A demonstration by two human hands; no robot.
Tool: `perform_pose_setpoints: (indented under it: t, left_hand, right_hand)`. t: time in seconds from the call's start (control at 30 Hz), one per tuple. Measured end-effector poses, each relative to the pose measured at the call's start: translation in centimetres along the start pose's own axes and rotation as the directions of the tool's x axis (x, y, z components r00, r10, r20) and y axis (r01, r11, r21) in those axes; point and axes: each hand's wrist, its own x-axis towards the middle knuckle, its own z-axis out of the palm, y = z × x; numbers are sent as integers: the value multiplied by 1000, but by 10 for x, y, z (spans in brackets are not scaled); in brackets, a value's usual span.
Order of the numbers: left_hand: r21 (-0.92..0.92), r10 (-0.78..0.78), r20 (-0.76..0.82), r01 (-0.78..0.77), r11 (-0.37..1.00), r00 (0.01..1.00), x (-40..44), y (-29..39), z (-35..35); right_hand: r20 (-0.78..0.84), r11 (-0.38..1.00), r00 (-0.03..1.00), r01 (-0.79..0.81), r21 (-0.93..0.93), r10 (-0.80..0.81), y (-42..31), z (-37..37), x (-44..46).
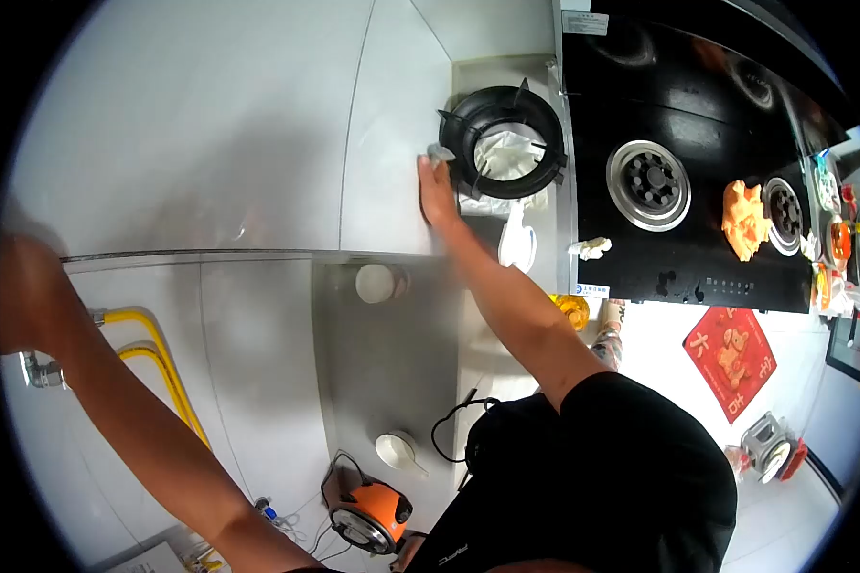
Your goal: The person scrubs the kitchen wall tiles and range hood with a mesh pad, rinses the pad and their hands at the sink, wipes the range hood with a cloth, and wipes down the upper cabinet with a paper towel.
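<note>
My right hand (pixel 437 196) is at the grey-white wall panel, its fingers closed on a small greyish cloth (pixel 440 153). Just right of the hand is a round black pan support (pixel 462 143) with prongs. White crumpled material (pixel 508 156) shows through its ring. A white handled item (pixel 517 244) lies below the ring, beside my forearm. My left arm stretches up to the left edge of the view, where the picture cuts off; its hand and fingers do not show.
To the right is a black glass hob (pixel 698 124) with a burner (pixel 648 185) and an orange cloth (pixel 743 222). Yellow hoses (pixel 162 372) run at the left. Lower down are a white container (pixel 376 284), a white ladle-like cup (pixel 397 451) and an orange-black appliance (pixel 375 511). A red mat (pixel 731 358) lies at the right.
</note>
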Motion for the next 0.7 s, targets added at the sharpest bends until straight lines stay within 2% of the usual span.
perform_pose_setpoints:
  t: [0.03,0.1,0.13,0.17,0.2,0.23,0.27,0.3,0.33,0.37,0.43,0.47,0.53,0.57,0.6,0.63,0.67,0.7]
  left_hand:
    - [34,35,13,-35,999,999,2,-8,0]
    - [145,136,55,-143,979,989,2,-25,2]
    - [263,240,99,-258,929,966,3,-37,1]
    - [414,366,176,-406,814,914,6,-58,0]
    - [494,447,238,-504,709,862,7,-71,0]
    - [493,485,263,-549,675,834,9,-76,2]
    - [422,497,241,-551,720,834,12,-75,4]
    - [222,499,162,-524,822,852,13,-63,5]
    - [2,498,81,-500,866,864,15,-50,6]
    - [2,435,75,-436,900,897,11,-42,6]
    - [-2,304,44,-304,953,952,1,-28,7]
    - [-9,237,29,-237,972,971,-4,-22,7]
    - [-10,129,46,-128,992,991,-8,-12,5]
    - [-9,74,54,-74,997,996,-10,-7,4]
    - [77,117,93,-125,989,989,-9,-7,3]
    - [102,146,85,-155,983,986,-10,-2,3]
    - [128,175,78,-184,975,981,-10,2,4]
    - [130,165,61,-172,976,984,-9,3,4]
  right_hand:
    - [0,1000,1000,13,2,-13,15,1,-2]
    - [-62,996,996,-63,66,67,55,3,-19]
    - [-52,985,989,-133,114,140,58,3,-23]
    - [-38,968,979,-194,161,203,55,3,-23]
    - [-65,934,970,-205,294,233,13,3,-30]
    - [-18,897,906,-415,152,423,-4,9,-20]
    - [9,938,964,-260,230,265,-37,15,-22]
    - [26,948,995,-95,304,92,-85,19,-26]
    - [72,966,997,-18,258,-1,-135,18,-35]
    - [117,975,989,60,215,-86,-178,18,-45]
    - [112,920,916,370,126,-384,-223,26,-53]
    - [106,914,911,386,122,-399,-225,28,-50]
    - [67,823,822,568,-17,-566,-212,35,-34]
    - [50,839,838,542,45,-544,-197,31,-21]
    - [73,945,942,323,53,-326,-171,31,3]
    - [81,953,974,186,239,-210,-155,23,14]
    - [-8,949,988,152,275,-156,-104,34,43]
    - [114,991,993,-33,131,18,-119,16,31]
